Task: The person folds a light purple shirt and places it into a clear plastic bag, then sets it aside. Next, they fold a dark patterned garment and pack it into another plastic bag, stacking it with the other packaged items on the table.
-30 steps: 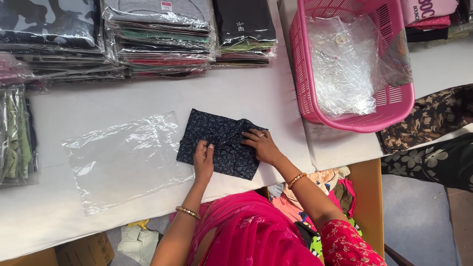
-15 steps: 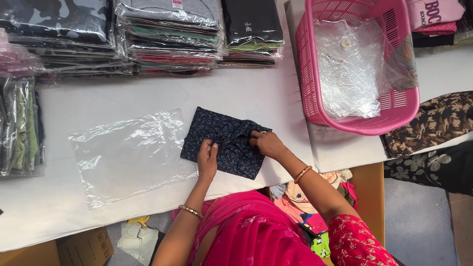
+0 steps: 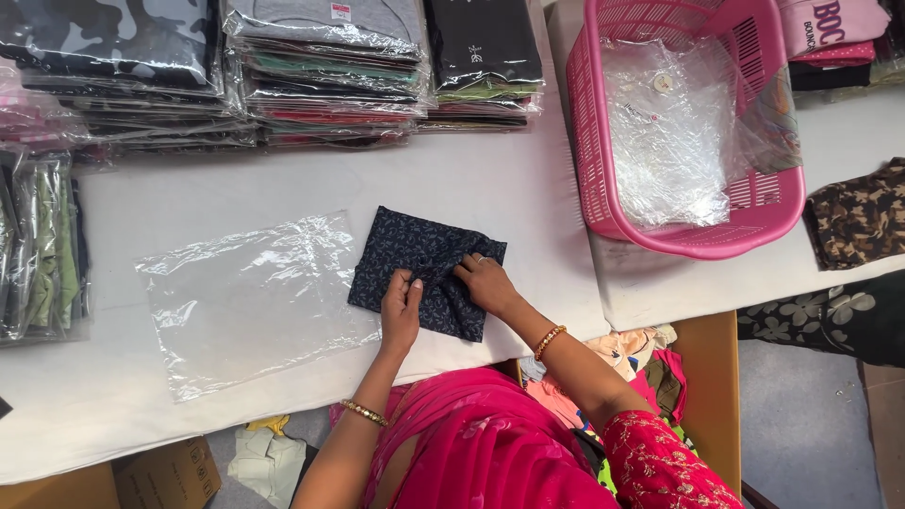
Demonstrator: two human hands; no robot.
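A folded dark blue patterned garment lies on the white table. My left hand rests on its near edge, thumb and fingers pinching a fold of the cloth. My right hand grips the bunched right part of the same garment. A flat clear plastic bag lies directly left of the garment, its right edge touching the cloth.
Stacks of bagged folded clothes line the far side, and more bagged clothes sit at the left. A pink basket holding clear plastic bags stands at the right. A camouflage garment lies beyond it.
My hands have drawn closer together on the garment and bunched its right part into a fold. The garment and plastic bag stay in place.
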